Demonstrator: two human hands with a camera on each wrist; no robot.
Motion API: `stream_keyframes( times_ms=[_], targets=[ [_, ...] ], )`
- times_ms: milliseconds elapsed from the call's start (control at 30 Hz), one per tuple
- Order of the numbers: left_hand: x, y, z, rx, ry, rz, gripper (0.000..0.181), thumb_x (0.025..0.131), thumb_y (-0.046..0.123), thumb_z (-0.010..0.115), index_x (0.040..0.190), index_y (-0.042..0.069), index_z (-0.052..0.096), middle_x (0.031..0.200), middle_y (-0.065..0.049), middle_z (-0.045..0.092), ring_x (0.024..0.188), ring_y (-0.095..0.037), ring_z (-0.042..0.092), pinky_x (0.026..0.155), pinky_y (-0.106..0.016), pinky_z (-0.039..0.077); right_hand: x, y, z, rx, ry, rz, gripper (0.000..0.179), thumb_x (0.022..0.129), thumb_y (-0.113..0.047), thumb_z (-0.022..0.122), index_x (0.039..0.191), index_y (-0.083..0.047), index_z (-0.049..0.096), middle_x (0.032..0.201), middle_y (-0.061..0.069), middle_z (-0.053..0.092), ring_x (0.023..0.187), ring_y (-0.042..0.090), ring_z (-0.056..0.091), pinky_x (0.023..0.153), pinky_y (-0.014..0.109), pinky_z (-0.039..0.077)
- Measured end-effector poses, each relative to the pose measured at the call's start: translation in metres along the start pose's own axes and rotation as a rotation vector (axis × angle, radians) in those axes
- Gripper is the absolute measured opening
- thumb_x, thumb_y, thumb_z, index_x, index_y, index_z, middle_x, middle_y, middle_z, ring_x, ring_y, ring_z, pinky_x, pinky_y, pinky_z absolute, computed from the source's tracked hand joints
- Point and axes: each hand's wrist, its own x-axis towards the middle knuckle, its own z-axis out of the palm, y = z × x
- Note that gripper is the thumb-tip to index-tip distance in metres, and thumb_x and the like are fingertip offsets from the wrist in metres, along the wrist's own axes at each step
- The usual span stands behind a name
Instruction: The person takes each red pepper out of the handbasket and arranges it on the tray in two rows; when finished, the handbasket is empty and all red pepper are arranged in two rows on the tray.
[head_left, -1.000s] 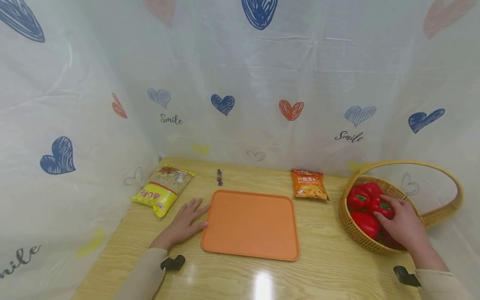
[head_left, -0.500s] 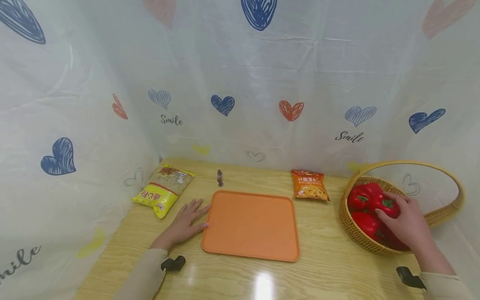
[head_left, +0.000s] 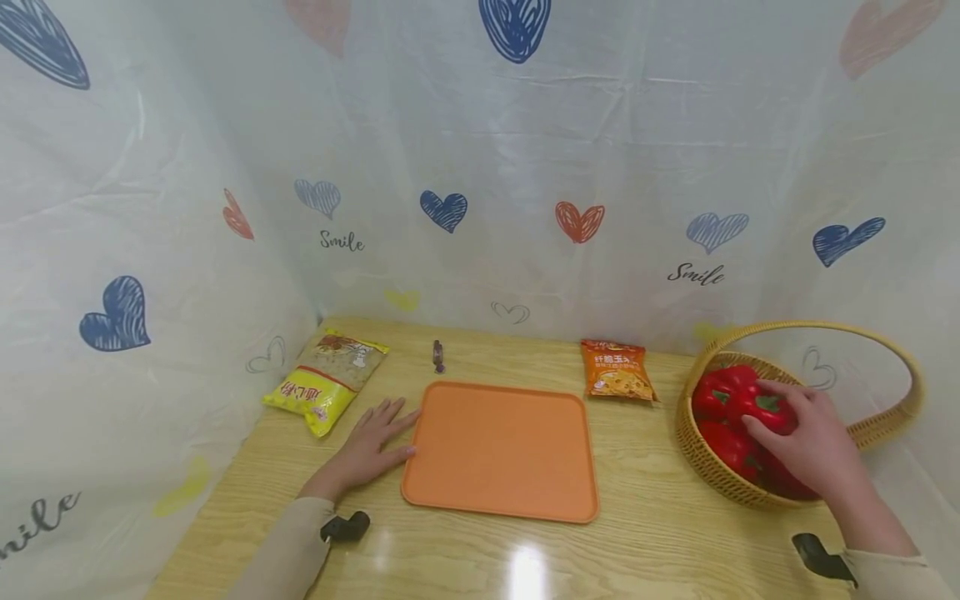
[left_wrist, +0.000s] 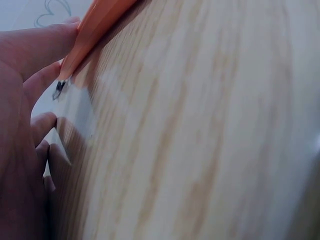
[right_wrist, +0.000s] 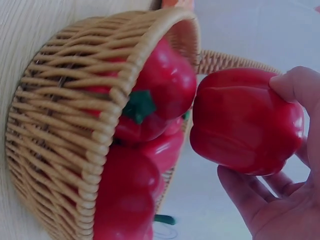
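My right hand (head_left: 813, 442) grips a red bell pepper (right_wrist: 245, 122) between thumb and fingers. In the right wrist view it is up at the mouth of the wicker basket (right_wrist: 65, 125), above the other peppers. Several more red bell peppers (right_wrist: 165, 90) with green stems lie in the basket. My left hand (head_left: 367, 446) rests on the table with fingers spread, its thumb and a fingertip against the left edge of an orange tray (head_left: 502, 450). The left wrist view has the thumb on the tray's rim (left_wrist: 87, 42).
Beyond the left hand lies a yellow food packet (head_left: 327, 379). A small dark wrapped sweet (head_left: 438, 356) is behind the tray. An orange snack bag (head_left: 619, 371) lies between tray and basket. The basket's tall handle (head_left: 892, 358) arches on the right; a curtain (head_left: 480, 275) hangs behind.
My right hand has drawn the gripped pepper slightly up and to the right, off the other peppers in the basket. The left hand and the tray have stayed put.
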Motion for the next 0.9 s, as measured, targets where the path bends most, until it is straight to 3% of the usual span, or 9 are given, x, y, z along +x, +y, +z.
stream_keyframes(
  times_ms=[333,900],
  targets=[
    [-0.001,0.001,0.000,-0.008,0.000,-0.007,0.065,0.098,0.042,0.065,0.154,0.017,0.047,0.163,-0.023,0.029,0.152,-0.047,0.016,0.120,-0.066,0.008,-0.004,-0.019,0.003,0.022,0.015,-0.090,0.068,0.091,-0.039,0.077,0.142,-0.001,0.052,0.130,0.037,0.040,0.113,0.057,0.039,0.076,0.076,0.045],
    [-0.001,-0.001,0.001,-0.012,0.022,0.008,0.065,0.097,0.043,0.066,0.154,0.017,0.048,0.162,-0.024,0.029,0.151,-0.049,0.017,0.120,-0.066,0.008,-0.010,-0.056,0.022,0.085,-0.026,-0.174,0.067,0.085,-0.034,0.084,0.140,-0.009,0.054,0.133,0.027,0.043,0.111,0.049,0.048,0.076,0.065,0.058]
  ],
)
